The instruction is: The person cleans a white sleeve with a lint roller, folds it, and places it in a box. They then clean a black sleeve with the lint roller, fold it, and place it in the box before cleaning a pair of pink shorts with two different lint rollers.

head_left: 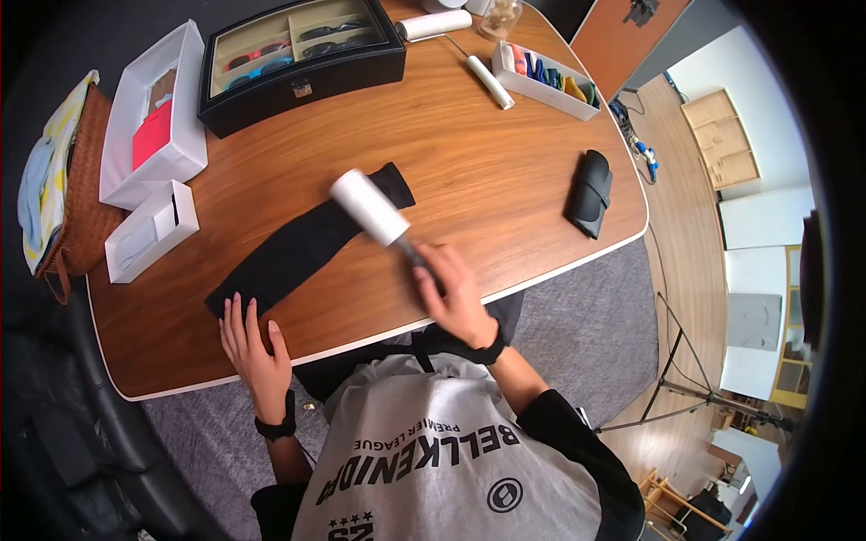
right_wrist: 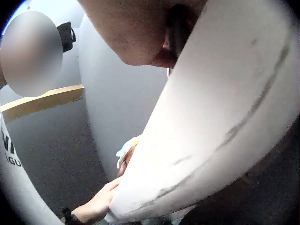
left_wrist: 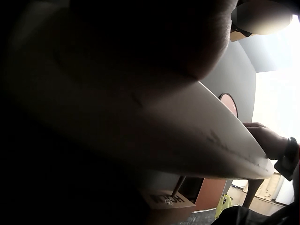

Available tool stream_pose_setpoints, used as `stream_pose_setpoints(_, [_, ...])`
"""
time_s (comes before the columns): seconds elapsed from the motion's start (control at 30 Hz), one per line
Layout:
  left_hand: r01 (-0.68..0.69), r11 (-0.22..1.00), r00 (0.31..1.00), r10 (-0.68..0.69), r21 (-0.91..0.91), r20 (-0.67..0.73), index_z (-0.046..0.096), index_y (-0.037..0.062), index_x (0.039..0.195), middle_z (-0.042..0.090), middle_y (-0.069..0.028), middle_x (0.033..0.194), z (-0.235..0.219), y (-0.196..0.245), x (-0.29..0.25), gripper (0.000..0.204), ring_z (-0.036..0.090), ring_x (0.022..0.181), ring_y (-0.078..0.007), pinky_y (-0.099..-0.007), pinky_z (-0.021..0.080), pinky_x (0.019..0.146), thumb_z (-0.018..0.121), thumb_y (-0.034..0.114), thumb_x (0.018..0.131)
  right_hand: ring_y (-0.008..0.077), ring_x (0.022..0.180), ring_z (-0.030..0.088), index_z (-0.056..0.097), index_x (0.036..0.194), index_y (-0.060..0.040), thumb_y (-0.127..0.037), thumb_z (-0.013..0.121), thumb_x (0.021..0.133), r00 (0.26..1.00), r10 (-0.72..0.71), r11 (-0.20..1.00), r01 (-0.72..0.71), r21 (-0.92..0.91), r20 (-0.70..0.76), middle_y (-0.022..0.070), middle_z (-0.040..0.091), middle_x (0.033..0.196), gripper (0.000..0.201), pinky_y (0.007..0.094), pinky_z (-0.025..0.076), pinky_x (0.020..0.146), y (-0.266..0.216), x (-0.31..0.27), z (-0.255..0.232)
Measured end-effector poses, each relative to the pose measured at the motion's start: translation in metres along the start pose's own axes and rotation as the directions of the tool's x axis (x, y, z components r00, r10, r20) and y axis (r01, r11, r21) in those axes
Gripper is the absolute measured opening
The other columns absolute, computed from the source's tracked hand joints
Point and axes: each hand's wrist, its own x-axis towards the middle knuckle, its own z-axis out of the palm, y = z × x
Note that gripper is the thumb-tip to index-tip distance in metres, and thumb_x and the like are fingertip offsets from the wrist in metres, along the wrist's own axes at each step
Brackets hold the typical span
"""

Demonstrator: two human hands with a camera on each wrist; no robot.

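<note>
A long strip of black cloth (head_left: 293, 252), sock-like in shape, lies slantwise on the wooden table. My left hand (head_left: 256, 359) rests its straight fingertips on the cloth's near left end. Gripped by the handle in my right hand (head_left: 458, 298) is a lint roller (head_left: 370, 207) with a white roll, slightly blurred. The roll overlaps the cloth toward its far end in the head view. Both wrist views look mostly at the table's pale underside; there the right hand (left_wrist: 263, 139) appears at the table edge in the left one, the left hand (right_wrist: 97, 204) in the right one.
At the back stand a black glasses case (head_left: 307, 99) and two white rollers, one with a wire handle (head_left: 490, 83). White boxes (head_left: 185, 86) and a woven basket (head_left: 86, 180) line the left side. A box of rolled cloths (head_left: 546, 90) and a black pouch (head_left: 590, 194) sit right.
</note>
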Motion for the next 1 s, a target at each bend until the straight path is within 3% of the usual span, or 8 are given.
stream_pose_setpoints(0.13, [0.002, 1.0, 1.0, -0.002, 0.005, -0.004, 0.06, 0.0026, 0.143, 0.051, -0.0178, 0.157, 0.001, 0.0, 0.0, 0.043, 0.041, 0.151, -0.0375, -0.0568, 0.027, 0.126, 0.055, 0.019, 0.104, 0.0381, 0.093, 0.061, 0.062, 0.134, 0.0021, -0.003, 0.067, 0.094, 0.978, -0.097, 0.991, 0.077, 0.112, 0.185, 0.0187, 0.06, 0.102, 0.04, 0.0445, 0.053, 0.082, -0.035, -0.01, 0.041])
stream_pose_setpoints(0.27, [0.002, 1.0, 1.0, -0.002, 0.014, 0.001, 0.059, 0.0023, 0.143, 0.051, -0.018, 0.157, 0.002, -0.002, 0.0, 0.043, 0.042, 0.15, -0.0375, -0.0568, 0.027, 0.126, 0.055, 0.019, 0.103, 0.0375, 0.096, 0.06, 0.062, 0.133, 0.0033, -0.002, 0.068, 0.092, 0.957, -0.162, 0.981, 0.13, 0.143, 0.241, 0.0179, 0.059, 0.102, 0.042, 0.0434, 0.052, 0.085, -0.043, -0.009, 0.053])
stream_pose_setpoints(0.33, [0.002, 1.0, 1.0, -0.002, 0.001, -0.008, 0.06, 0.0022, 0.143, 0.052, -0.0182, 0.156, 0.001, 0.0, 0.0, 0.043, 0.042, 0.15, -0.0377, -0.0568, 0.027, 0.125, 0.054, 0.018, 0.103, 0.0378, 0.095, 0.06, 0.062, 0.133, 0.0032, -0.001, 0.068, 0.091, 0.973, -0.14, 0.983, 0.115, 0.143, 0.183, 0.018, 0.059, 0.101, 0.042, 0.0442, 0.052, 0.083, -0.034, -0.007, 0.05])
stream_pose_setpoints(0.53, [0.004, 1.0, 1.0, -0.004, 0.011, -0.016, 0.06, 0.0015, 0.142, 0.052, -0.0183, 0.156, 0.001, 0.002, 0.001, 0.042, 0.043, 0.149, -0.0384, -0.0567, 0.028, 0.125, 0.053, 0.017, 0.104, 0.0415, 0.091, 0.06, 0.064, 0.131, 0.0027, 0.001, 0.065, 0.094, 0.996, 0.085, 0.986, -0.085, -0.146, -0.009, 0.0223, 0.059, 0.098, 0.036, 0.0464, 0.052, 0.08, 0.009, 0.006, -0.006])
stream_pose_setpoints(0.6, [0.0, 1.0, 1.0, 0.0, 0.011, -0.021, 0.06, 0.0014, 0.142, 0.052, -0.0183, 0.156, 0.003, 0.001, 0.0, 0.042, 0.043, 0.149, -0.0384, -0.0566, 0.028, 0.125, 0.053, 0.018, 0.104, 0.04, 0.094, 0.063, 0.063, 0.132, 0.0046, 0.0, 0.061, 0.098, 0.99, 0.115, 0.977, -0.128, -0.169, -0.085, 0.0234, 0.063, 0.104, 0.034, 0.0441, 0.052, 0.085, 0.024, 0.011, -0.025])
stream_pose_setpoints(0.63, [-0.002, 1.0, 1.0, 0.002, 0.012, -0.028, 0.06, 0.0012, 0.142, 0.052, -0.0183, 0.156, 0.003, 0.001, 0.0, 0.042, 0.043, 0.149, -0.0385, -0.0565, 0.028, 0.125, 0.053, 0.018, 0.104, 0.0427, 0.092, 0.062, 0.063, 0.132, 0.0034, 0.001, 0.063, 0.096, 0.989, 0.074, 0.974, -0.099, -0.202, -0.13, 0.0239, 0.061, 0.102, 0.036, 0.0456, 0.052, 0.08, 0.035, 0.013, -0.031])
stream_pose_setpoints(0.73, [-0.01, 1.0, 0.999, 0.011, 0.014, -0.035, 0.06, 0.0014, 0.141, 0.052, -0.0181, 0.156, 0.004, 0.001, 0.001, 0.042, 0.043, 0.149, -0.0385, -0.0563, 0.028, 0.125, 0.052, 0.018, 0.104, 0.0414, 0.092, 0.063, 0.063, 0.134, 0.0034, -0.001, 0.062, 0.098, 0.969, 0.158, 0.964, -0.194, -0.183, -0.192, 0.0236, 0.062, 0.102, 0.036, 0.0444, 0.052, 0.082, 0.042, 0.015, -0.042])
stream_pose_setpoints(1.0, [-0.011, 1.0, 0.999, 0.011, 0.015, -0.038, 0.06, 0.0023, 0.142, 0.052, -0.0176, 0.156, 0.003, 0.0, 0.0, 0.042, 0.043, 0.149, -0.0386, -0.0562, 0.028, 0.125, 0.052, 0.02, 0.105, 0.0401, 0.09, 0.063, 0.064, 0.133, 0.0031, -0.003, 0.064, 0.098, 0.983, 0.115, 0.986, -0.131, -0.104, -0.145, 0.0228, 0.062, 0.1, 0.035, 0.0428, 0.052, 0.081, 0.018, 0.004, -0.025])
